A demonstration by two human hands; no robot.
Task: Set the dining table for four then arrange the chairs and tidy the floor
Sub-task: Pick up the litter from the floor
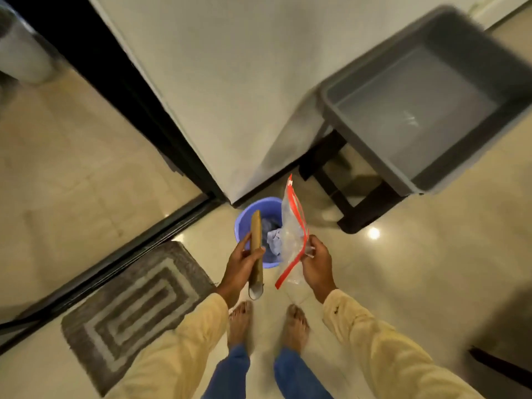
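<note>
I stand over a small blue bin point(244, 218) on the tiled floor, with crumpled paper inside it. My left hand point(240, 269) grips a brown cardboard tube point(256, 240) that points over the bin. My right hand point(316, 264) pinches a clear zip bag point(290, 234) with a red seal strip, held up beside the tube and above the bin's right side.
A white wall corner point(230, 96) rises just behind the bin. A grey tub point(431, 180) rests on a dark stool point(362, 208) at the right. A grey patterned mat point(132, 306) lies at the left by a dark sliding-door track point(121, 251). My bare feet point(267, 326) stand below the bin.
</note>
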